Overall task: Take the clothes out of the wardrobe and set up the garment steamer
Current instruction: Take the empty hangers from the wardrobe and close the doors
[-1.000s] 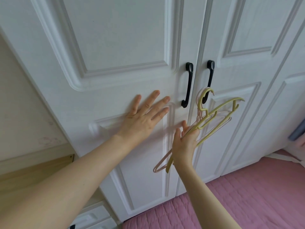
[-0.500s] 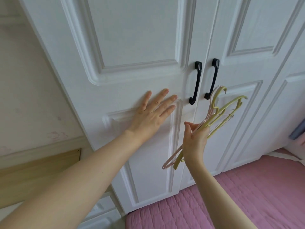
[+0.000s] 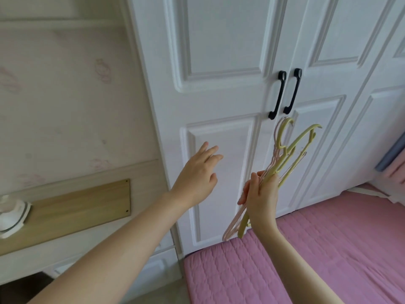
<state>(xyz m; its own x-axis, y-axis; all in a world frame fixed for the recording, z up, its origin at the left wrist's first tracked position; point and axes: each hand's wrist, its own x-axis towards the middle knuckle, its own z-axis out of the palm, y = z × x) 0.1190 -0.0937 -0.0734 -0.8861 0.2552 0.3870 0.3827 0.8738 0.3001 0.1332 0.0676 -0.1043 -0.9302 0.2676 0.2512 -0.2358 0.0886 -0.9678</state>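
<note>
White wardrobe doors (image 3: 219, 51), black handles (image 3: 277, 95), yellow-green and pink hangers (image 3: 291, 150), pink quilted bedspread (image 3: 328, 249).

two bare forearms, no sleeves, rings or watch.

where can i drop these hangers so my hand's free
The pink quilted bed below the wardrobe doors shows broad bare cover right under the hangers. The wooden ledge is bare between wardrobe and white object.

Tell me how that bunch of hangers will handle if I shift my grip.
The hangers look like thin plastic, so probably light and stiff. Held loosely bunched in the right hand, they may fan apart or slip. Their hooks could snag the door handles nearby.
</note>
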